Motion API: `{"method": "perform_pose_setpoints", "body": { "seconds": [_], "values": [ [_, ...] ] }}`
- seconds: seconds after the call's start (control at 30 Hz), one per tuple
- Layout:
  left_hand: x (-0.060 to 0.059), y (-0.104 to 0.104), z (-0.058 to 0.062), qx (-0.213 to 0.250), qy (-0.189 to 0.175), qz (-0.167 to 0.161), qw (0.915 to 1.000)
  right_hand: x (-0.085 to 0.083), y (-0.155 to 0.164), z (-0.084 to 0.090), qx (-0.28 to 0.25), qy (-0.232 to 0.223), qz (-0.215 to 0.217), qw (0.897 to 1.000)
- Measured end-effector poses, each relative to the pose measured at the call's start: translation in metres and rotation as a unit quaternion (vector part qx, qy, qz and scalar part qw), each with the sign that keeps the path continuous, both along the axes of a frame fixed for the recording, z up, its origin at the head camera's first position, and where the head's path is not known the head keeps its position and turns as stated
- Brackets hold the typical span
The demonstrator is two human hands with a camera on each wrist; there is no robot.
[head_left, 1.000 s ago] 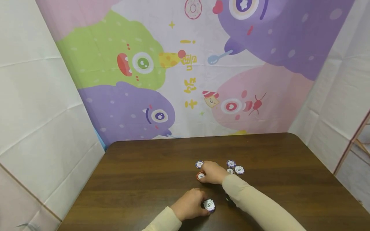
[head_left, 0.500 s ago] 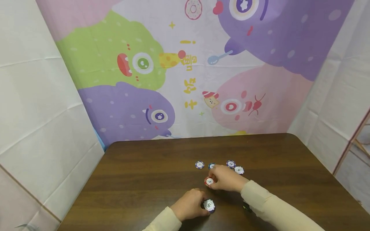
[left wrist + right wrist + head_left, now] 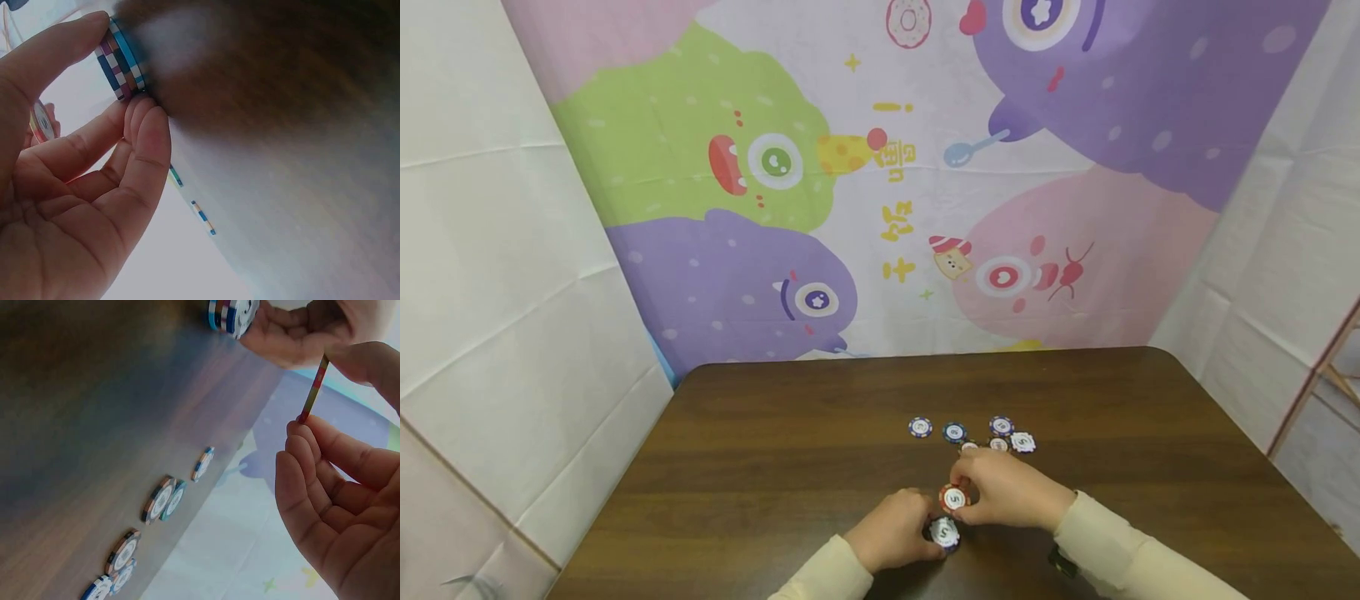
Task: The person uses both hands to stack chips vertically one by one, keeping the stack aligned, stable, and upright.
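My left hand [image 3: 893,532] holds a short stack of poker chips [image 3: 944,533] by its edge, with a white chip on top. In the left wrist view the stack [image 3: 122,62] shows blue, purple and light blue edges between thumb and fingers. A red poker chip [image 3: 954,498] is pinched in my right hand [image 3: 1011,490], just behind the stack. Seen edge-on in the right wrist view, the red chip [image 3: 314,390] is tilted between thumb and fingertips, apart from the stack [image 3: 231,315].
Farther back on the wooden table [image 3: 775,467] lie a blue chip [image 3: 921,427], a teal chip [image 3: 954,432] and a partly hidden chip [image 3: 970,447]. To their right are another blue chip [image 3: 1002,426], a dark-edged chip [image 3: 997,444] and a white chip [image 3: 1022,442]. A printed cloth [image 3: 895,325] hangs behind.
My right hand has drawn the red chip nearer and to the right, up to the stack. Chips it had covered now show. The left hand has stayed on the stack.
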State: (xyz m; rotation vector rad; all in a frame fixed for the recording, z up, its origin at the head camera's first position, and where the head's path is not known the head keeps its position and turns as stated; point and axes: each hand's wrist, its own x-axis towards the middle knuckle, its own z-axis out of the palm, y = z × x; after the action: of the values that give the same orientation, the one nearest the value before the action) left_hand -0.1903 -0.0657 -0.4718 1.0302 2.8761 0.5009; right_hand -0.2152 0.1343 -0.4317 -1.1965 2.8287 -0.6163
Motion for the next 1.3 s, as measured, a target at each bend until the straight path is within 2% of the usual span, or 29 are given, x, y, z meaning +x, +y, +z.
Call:
{"method": "perform_pose_setpoints", "body": {
  "seconds": [0.37, 0.63, 0.93, 1.3],
  "values": [
    [0.0, 0.001, 0.0, -0.004, 0.01, 0.007, 0.9999, 0.011, -0.001, -0.004, 0.007, -0.04, 0.018, 0.999],
    [0.001, 0.0, 0.0, -0.004, -0.006, 0.013, 0.9999, 0.014, -0.006, -0.009, 0.021, -0.029, 0.028, 0.999],
    [0.001, 0.0, 0.0, 0.004, -0.007, 0.013, 0.9999, 0.014, -0.011, -0.018, 0.012, -0.034, 0.031, 0.999],
    [0.0, 0.0, 0.0, 0.003, -0.006, 0.01, 0.9999, 0.014, -0.014, -0.02, 0.016, -0.012, 0.037, 0.999]
  ]
}}
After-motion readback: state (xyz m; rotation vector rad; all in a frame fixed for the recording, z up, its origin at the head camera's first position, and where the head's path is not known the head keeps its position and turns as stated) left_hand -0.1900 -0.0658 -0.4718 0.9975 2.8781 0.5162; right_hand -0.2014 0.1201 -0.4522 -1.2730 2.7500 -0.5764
